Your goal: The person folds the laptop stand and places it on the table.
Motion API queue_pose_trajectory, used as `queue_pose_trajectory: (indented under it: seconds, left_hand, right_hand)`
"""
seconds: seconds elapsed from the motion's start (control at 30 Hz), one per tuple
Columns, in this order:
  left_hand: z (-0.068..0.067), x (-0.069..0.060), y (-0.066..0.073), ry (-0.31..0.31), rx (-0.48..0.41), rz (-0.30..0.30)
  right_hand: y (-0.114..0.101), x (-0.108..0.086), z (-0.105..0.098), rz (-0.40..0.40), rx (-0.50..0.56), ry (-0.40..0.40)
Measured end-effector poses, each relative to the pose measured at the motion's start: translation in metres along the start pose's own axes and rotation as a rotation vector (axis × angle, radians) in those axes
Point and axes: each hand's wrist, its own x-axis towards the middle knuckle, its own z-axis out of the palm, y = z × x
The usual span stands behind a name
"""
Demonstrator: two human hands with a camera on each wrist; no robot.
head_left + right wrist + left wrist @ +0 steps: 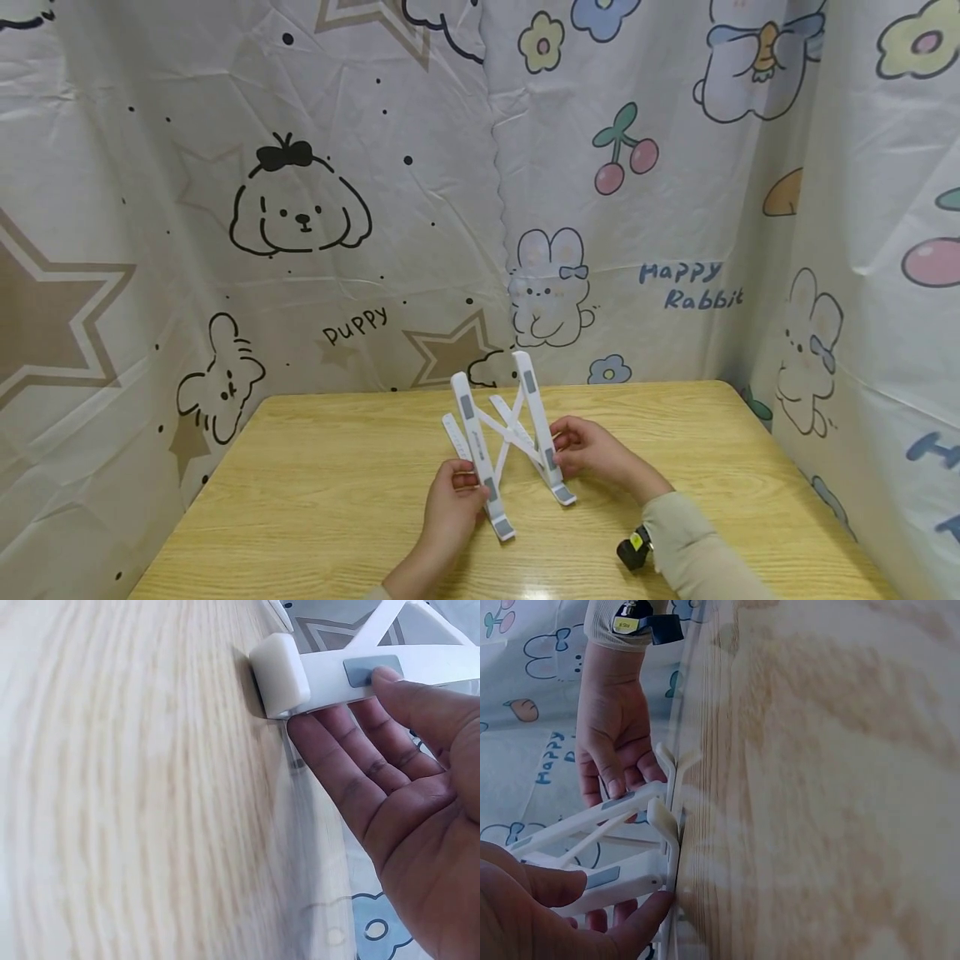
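Note:
A white folding laptop stand (480, 450) with grey pads stands opened out on the table, its two long arms slanting up and joined by crossed struts. My left hand (447, 508) grips the lower part of the left arm, thumb on the near face and fingers beyond it. On the other side, my right hand (596, 454) pinches the right arm low down. In the right wrist view the thumb lies on a grey pad of the stand (322, 679), with the fingers beneath. The left wrist view shows both hands beside the stand's upturned front lips (664, 825).
The wooden table (322, 500) spreads out around the stand. Behind it and along the sides hangs a cream curtain (442, 208) printed with cartoon animals. A small black camera (633, 548) is worn on the right wrist, close above the tabletop.

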Motion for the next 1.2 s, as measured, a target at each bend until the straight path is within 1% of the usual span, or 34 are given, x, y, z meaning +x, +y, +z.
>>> queue_pose_trajectory:
  seconds: [0.17, 0.27, 0.4, 0.63, 0.77, 0.87, 1.07, 1.2]
  left_hand:
    - [0.003, 0.003, -0.001, 0.010, -0.020, 0.002]
    - [0.004, 0.004, -0.002, 0.006, -0.038, -0.008]
    - [0.004, 0.005, -0.002, -0.007, -0.035, 0.000]
    - [0.000, 0.010, -0.003, -0.053, -0.020, 0.028]
    - [-0.002, 0.014, -0.002, -0.082, -0.017, 0.028]
    - [-0.003, 0.017, -0.001, -0.098, -0.021, 0.014]
    - [-0.007, 0.022, 0.000, -0.129, -0.002, 0.012]
    - [-0.010, 0.025, -0.001, -0.153, 0.000, 0.015]
  right_hand:
    - [0.001, 0.000, 0.001, -0.006, -0.024, 0.021]
    - [0.002, -0.002, 0.000, 0.004, -0.038, 0.032]
    - [0.002, -0.007, -0.001, 0.013, -0.043, 0.034]
    - [0.000, -0.019, 0.003, 0.035, -0.042, 0.061]
    - [-0.004, -0.028, 0.009, 0.039, -0.029, 0.087]
    - [-0.006, -0.033, 0.013, 0.047, -0.004, 0.105]
    - [-0.008, -0.040, 0.021, 0.085, 0.037, 0.143]
    - [-0.008, -0.043, 0.024, 0.081, 0.041, 0.181]
